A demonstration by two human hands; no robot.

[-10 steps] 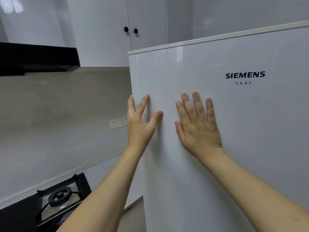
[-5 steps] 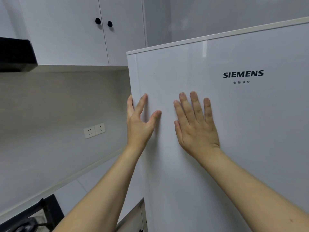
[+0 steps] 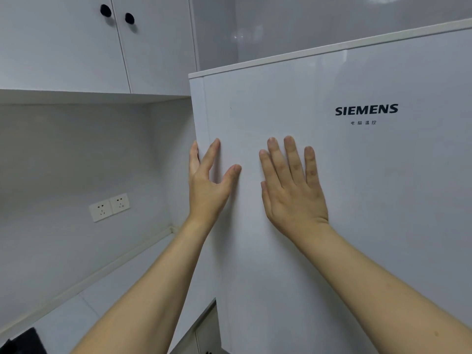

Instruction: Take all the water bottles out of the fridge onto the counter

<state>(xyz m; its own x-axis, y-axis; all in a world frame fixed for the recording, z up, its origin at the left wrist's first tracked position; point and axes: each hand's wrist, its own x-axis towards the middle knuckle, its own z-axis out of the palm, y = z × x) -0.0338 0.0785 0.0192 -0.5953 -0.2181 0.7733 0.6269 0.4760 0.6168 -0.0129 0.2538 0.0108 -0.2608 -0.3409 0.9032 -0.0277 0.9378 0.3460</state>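
I have both hands up on the white fridge door, which fills the right half of my view with its SIEMENS lettering up to the right of them. My right hand lies flat against the door face, palm down, fingers straight and pressed close together, pointing up. My left hand sits at the door's left edge: the thumb and index finger rest on the front face, spread apart, while the other fingers wrap round the edge out of my sight, so it grips the door's side. The door looks closed or nearly so from here; I cannot tell which, and no water bottles are visible to me. To the left runs the pale counter, low and near, with a double wall socket on the wall behind it. Above hang white cupboards with two black knobs. A dark corner of the hob shows at the bottom left.
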